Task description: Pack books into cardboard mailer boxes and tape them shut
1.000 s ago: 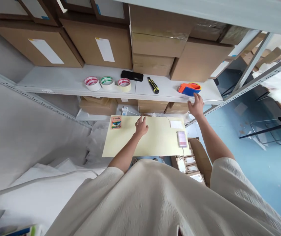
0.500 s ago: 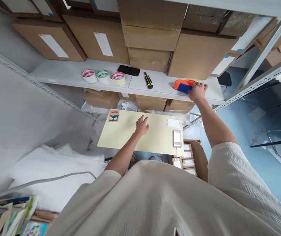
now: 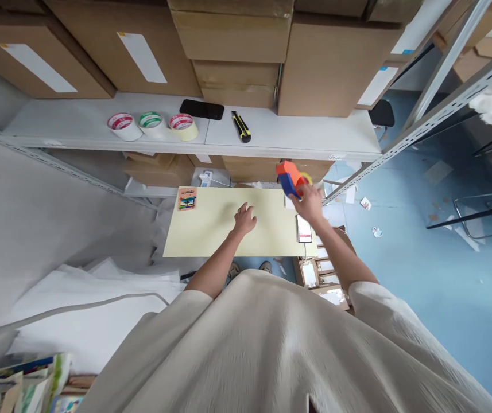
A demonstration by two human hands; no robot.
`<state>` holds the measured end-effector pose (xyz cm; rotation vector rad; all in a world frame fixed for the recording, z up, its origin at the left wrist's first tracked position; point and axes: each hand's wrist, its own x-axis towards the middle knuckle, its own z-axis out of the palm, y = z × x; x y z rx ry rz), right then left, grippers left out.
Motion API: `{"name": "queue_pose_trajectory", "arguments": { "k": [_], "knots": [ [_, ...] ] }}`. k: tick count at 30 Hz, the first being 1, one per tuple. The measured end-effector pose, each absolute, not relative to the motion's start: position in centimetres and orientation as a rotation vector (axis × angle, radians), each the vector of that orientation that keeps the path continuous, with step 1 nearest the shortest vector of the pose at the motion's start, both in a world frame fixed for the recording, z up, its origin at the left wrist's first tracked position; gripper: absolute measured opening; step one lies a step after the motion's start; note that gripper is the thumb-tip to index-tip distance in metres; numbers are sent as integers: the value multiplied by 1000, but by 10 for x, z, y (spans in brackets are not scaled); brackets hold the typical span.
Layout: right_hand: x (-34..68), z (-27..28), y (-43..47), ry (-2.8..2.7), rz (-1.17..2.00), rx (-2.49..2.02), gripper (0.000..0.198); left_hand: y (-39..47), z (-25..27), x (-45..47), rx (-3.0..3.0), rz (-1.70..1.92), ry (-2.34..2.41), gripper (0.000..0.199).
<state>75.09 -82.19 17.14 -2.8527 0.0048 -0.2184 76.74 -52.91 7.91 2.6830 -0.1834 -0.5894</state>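
An orange and blue tape dispenser (image 3: 289, 177) with a yellow-rimmed roll is gripped in my right hand (image 3: 309, 203), held up near the right end of the pale yellow tabletop (image 3: 211, 229). Over the middle of that tabletop hovers my left hand (image 3: 244, 219), fingers spread and holding nothing. A small pink picture card (image 3: 187, 199) lies at the tabletop's far left corner. Close below my right hand lies a phone with a lit screen (image 3: 303, 229), a cable running from it. White paper partly shows behind the right hand.
On the grey shelf (image 3: 271, 135) stand several tape rolls (image 3: 151, 124), a black phone (image 3: 201, 109) and a yellow-black box cutter (image 3: 241, 127). Cardboard boxes (image 3: 336, 69) fill the space behind. An open carton (image 3: 324, 269) of small boxes stands at right; white sheets (image 3: 95, 310) are piled at left.
My right hand has lifted the tape dispenser off the shelf and brought it down and left toward the tabletop. My left hand stays over the tabletop. The view has tilted slightly.
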Motion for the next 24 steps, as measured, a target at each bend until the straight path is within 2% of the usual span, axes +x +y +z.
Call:
{"name": "queue_pose_trajectory", "arguments": {
  "k": [4, 9, 13, 24],
  "knots": [
    [695, 103, -773, 234, 180, -2763, 30, -526, 67, 757, 2673, -698, -151, 60],
    [668, 42, -749, 489, 303, -2625, 21, -512, 56, 749, 2646, -752, -154, 59],
    [665, 18, -746, 623, 391, -2592, 19, -497, 49, 746, 2629, -759, -158, 58],
    [661, -11, -742, 654, 393, -2619, 24, -460, 49, 745, 2686, -797, -123, 55]
  ]
}}
